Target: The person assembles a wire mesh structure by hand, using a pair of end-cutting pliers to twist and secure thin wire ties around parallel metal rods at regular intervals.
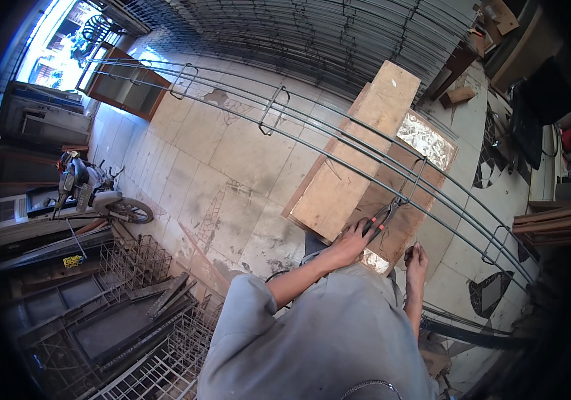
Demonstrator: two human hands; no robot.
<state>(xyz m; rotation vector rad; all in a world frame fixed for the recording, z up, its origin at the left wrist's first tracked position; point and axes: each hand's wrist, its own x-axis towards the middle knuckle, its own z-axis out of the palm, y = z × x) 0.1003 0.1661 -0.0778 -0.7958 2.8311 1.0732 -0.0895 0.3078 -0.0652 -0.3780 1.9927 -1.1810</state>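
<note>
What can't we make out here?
All in the head view:
Pliers: tips too small to tell whether they grip anything.
Left hand: palm hidden behind its back.
Right hand: curled fingers hide whether it holds anything.
Long metal bars: right ends lost in dark rim.
Bright opening: glare blurs details.

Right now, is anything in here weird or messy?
Yes: a motorbike stands indoors at left, odd because bikes usually park outside. The pale tiled floor looks dirty, with dark smudges left of the pliers.
</note>
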